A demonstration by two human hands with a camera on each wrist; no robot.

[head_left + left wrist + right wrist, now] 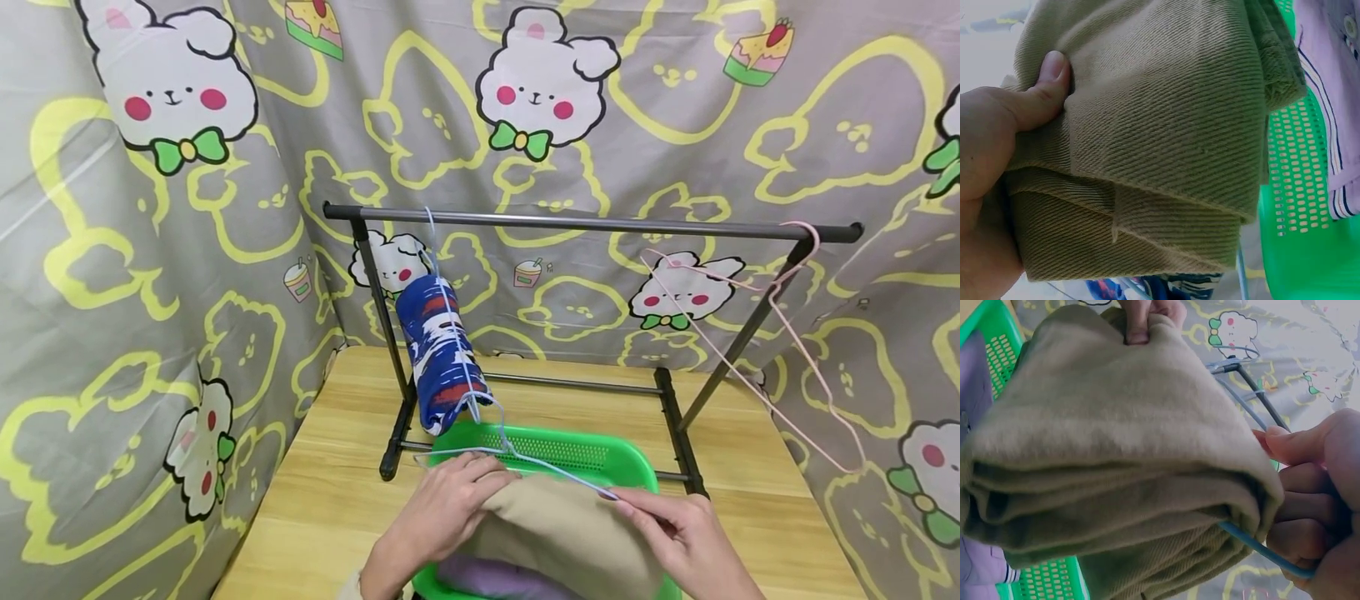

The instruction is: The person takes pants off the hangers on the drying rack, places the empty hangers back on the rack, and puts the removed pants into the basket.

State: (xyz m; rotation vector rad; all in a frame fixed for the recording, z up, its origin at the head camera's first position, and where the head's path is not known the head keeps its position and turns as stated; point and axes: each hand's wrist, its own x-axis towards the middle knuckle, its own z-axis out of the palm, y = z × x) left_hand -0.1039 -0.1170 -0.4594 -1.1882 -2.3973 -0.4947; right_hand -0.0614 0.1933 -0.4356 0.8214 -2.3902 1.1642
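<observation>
My left hand [442, 508] grips a folded khaki twill garment [570, 533] by its upper left part, its thumb [1050, 75] on the outer face in the left wrist view. With my right hand [693, 537] I pinch the right side of a light blue hanger [558, 471], whose top bar runs along the garment's far edge. In the right wrist view, the hanger's lower bar [1260, 547] passes into the garment's folds. Both are held over a green basket [637, 467], where a lilac garment [502, 577] lies with a striped trim.
A black metal rack [525, 220] stands on the wooden table [315, 467]. From its left end hangs a blue, white and red cloth [438, 350] on a blue hanger. A pink hanger [810, 358] hangs at its right end. Patterned curtains [420, 108] surround the table.
</observation>
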